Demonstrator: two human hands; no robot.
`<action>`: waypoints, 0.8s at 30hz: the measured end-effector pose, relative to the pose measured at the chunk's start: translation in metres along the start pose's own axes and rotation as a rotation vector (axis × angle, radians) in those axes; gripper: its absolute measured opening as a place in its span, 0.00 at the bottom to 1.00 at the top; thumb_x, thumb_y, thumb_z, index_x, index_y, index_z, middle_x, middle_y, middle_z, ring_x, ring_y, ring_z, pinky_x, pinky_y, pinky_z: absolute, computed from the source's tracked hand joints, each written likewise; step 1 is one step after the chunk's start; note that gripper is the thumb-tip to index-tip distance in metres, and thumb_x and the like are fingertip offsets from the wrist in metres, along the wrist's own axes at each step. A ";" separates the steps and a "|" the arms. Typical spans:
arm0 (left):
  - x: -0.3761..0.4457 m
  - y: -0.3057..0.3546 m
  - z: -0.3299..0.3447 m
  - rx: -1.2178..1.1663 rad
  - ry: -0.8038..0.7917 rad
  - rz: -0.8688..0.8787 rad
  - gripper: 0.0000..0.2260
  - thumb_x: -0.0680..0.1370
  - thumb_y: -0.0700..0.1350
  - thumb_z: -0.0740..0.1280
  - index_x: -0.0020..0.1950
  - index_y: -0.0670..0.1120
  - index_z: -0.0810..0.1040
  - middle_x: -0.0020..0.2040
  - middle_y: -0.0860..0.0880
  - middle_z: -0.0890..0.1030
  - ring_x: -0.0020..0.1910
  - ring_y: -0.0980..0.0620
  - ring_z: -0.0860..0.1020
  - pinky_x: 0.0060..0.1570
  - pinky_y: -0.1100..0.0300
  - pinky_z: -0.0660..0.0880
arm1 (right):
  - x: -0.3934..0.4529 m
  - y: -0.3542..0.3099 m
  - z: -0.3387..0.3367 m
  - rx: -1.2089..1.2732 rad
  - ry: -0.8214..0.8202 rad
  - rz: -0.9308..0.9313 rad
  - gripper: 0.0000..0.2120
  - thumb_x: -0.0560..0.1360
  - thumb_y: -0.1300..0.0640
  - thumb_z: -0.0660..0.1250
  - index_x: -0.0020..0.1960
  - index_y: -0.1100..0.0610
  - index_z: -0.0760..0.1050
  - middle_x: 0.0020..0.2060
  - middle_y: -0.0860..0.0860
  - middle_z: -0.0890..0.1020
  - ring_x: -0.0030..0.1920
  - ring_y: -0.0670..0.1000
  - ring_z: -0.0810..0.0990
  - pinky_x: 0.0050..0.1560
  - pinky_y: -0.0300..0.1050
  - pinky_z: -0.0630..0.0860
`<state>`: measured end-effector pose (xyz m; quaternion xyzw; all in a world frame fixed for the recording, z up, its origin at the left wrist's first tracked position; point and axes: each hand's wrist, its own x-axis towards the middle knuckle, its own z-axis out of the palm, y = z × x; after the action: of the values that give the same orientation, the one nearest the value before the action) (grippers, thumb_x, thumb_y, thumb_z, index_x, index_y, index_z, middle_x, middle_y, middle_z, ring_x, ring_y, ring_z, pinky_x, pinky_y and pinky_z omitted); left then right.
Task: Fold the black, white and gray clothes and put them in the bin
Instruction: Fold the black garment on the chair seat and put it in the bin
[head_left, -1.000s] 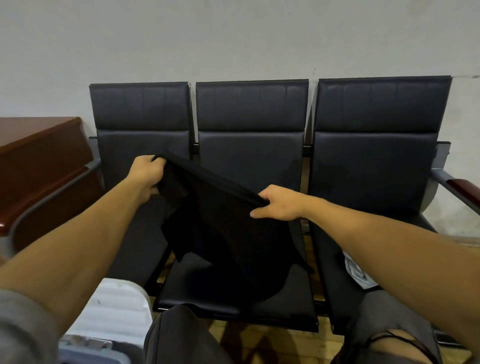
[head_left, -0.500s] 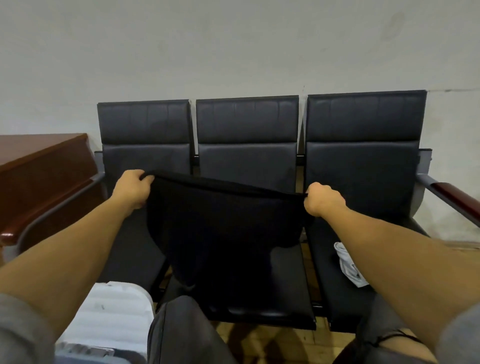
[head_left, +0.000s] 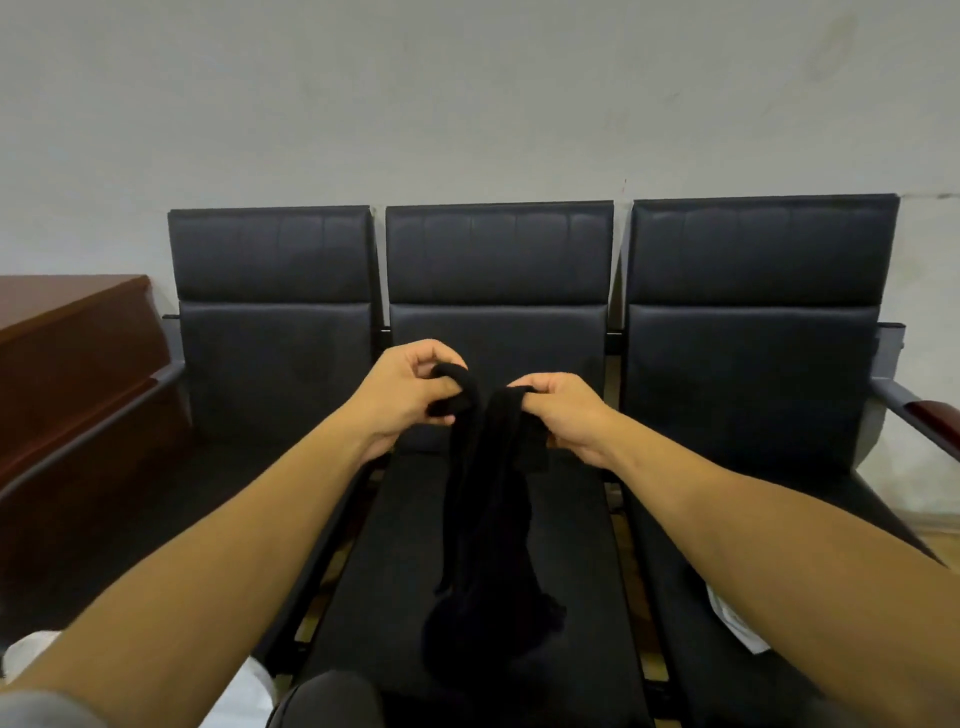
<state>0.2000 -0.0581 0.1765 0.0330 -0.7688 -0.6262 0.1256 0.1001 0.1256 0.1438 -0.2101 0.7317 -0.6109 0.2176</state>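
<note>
Fingers of the left hand (head_left: 410, 395) and right hand (head_left: 566, 415) each grip a top edge of the black garment (head_left: 488, 525), held close together; it hangs bunched down onto the middle seat (head_left: 571, 545). White cloth (head_left: 735, 621) lies on the right seat.

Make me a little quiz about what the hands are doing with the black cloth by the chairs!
1. True or false: both hands, the left hand and the right hand, grip the black cloth.
2. Over which chair does the cloth hang? A) left chair B) middle chair C) right chair
3. Fill in: the hands are ___ together, and the cloth hangs down between them.

Key: 1 true; 2 B; 3 close
</note>
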 end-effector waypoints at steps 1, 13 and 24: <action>0.017 -0.004 -0.006 0.000 0.094 -0.030 0.07 0.79 0.31 0.68 0.48 0.43 0.80 0.41 0.46 0.83 0.44 0.47 0.82 0.37 0.57 0.80 | 0.017 0.004 -0.009 0.005 0.166 0.013 0.07 0.79 0.61 0.69 0.46 0.52 0.84 0.42 0.53 0.85 0.48 0.55 0.85 0.47 0.50 0.81; 0.091 0.016 -0.135 0.439 0.531 0.267 0.06 0.79 0.38 0.71 0.50 0.49 0.78 0.48 0.45 0.83 0.48 0.46 0.82 0.49 0.46 0.81 | 0.046 -0.044 -0.140 -0.371 0.862 -0.414 0.09 0.81 0.63 0.63 0.57 0.54 0.79 0.49 0.47 0.80 0.52 0.49 0.78 0.54 0.45 0.74; -0.046 -0.197 -0.079 0.872 -0.818 -0.615 0.12 0.76 0.45 0.75 0.56 0.58 0.81 0.53 0.51 0.79 0.48 0.54 0.78 0.44 0.63 0.74 | -0.074 0.258 -0.091 -1.084 -0.436 0.126 0.12 0.77 0.44 0.70 0.58 0.32 0.74 0.53 0.38 0.76 0.51 0.38 0.76 0.56 0.37 0.74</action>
<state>0.2422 -0.1662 -0.0068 0.0580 -0.8926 -0.2279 -0.3847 0.0971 0.2838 -0.0915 -0.3681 0.8892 -0.0781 0.2604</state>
